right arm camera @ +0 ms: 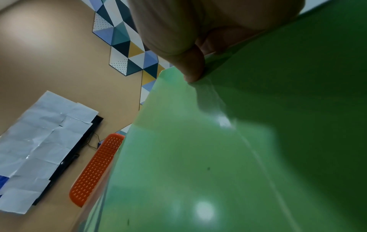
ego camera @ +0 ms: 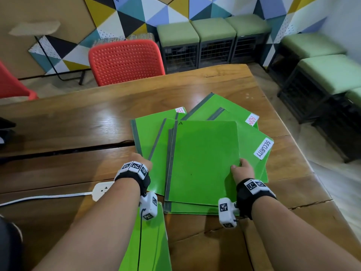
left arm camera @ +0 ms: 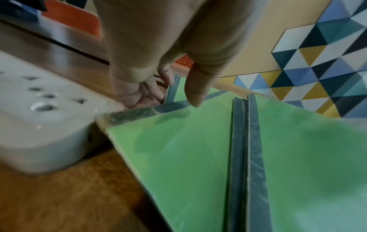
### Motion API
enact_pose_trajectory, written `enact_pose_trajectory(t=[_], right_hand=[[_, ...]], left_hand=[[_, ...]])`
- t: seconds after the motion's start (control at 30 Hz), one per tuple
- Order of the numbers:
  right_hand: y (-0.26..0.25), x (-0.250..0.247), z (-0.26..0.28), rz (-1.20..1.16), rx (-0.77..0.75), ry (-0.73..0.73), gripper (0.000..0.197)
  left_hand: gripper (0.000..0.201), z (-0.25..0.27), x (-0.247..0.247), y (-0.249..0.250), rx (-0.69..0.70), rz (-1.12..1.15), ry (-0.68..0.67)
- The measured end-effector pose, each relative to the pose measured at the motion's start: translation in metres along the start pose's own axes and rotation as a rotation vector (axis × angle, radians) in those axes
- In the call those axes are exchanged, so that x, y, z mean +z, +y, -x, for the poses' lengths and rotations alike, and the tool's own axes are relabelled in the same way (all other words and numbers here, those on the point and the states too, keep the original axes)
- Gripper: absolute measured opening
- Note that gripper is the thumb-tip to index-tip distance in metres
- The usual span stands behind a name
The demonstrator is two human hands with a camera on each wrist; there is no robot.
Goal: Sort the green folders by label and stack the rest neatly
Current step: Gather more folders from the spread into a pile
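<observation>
Several green folders with grey spines lie fanned out on the wooden table (ego camera: 78, 118). The top folder (ego camera: 203, 161) is plain, with a small "A" at its far left corner. My right hand (ego camera: 239, 166) pinches its right edge, thumb (right arm camera: 193, 70) on top and fingers underneath. My left hand (ego camera: 145, 163) is at the pile's left edge, its fingers (left arm camera: 139, 94) curled under a folder spine (left arm camera: 170, 108) and the thumb just above it. Lower folders show a SECURITY label (ego camera: 263, 148), a red ADM label (ego camera: 252, 119) and a red SEC label (ego camera: 180, 110). Another green folder (ego camera: 150, 241) lies beneath my left forearm.
A white power strip (ego camera: 102, 189) with its cable lies just left of my left wrist. A red chair (ego camera: 125, 61) stands at the table's far side. Green-cushioned stools (ego camera: 214, 30) line the wall and the right side, beyond the table's right edge (ego camera: 304, 173).
</observation>
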State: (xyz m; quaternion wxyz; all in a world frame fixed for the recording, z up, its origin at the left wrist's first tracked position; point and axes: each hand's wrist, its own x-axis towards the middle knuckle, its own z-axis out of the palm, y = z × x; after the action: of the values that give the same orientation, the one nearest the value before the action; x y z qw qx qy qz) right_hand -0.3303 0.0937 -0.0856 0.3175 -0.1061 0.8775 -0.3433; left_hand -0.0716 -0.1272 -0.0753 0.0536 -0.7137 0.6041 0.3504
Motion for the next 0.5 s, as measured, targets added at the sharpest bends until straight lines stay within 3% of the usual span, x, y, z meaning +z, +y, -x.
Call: enact_pose_trajectory(t=[0.13,0.4,0.5], right_hand=[[0.004,-0.002,0.005,0.034,0.014,-0.003,0.055],[0.005,-0.005,0.007,0.06,0.026,-0.027,0.054],[0.0,-0.008,0.006,0.046,0.026,-0.024,0.053]], left_hand=[[0.023,0.044,-0.009,0.011,-0.004,-0.075,-0.099],[0.059,0.048,-0.01,0.018,-0.032,0.055,-0.096],[0.053,0.051,-0.014,0.019,0.013,0.08,-0.042]])
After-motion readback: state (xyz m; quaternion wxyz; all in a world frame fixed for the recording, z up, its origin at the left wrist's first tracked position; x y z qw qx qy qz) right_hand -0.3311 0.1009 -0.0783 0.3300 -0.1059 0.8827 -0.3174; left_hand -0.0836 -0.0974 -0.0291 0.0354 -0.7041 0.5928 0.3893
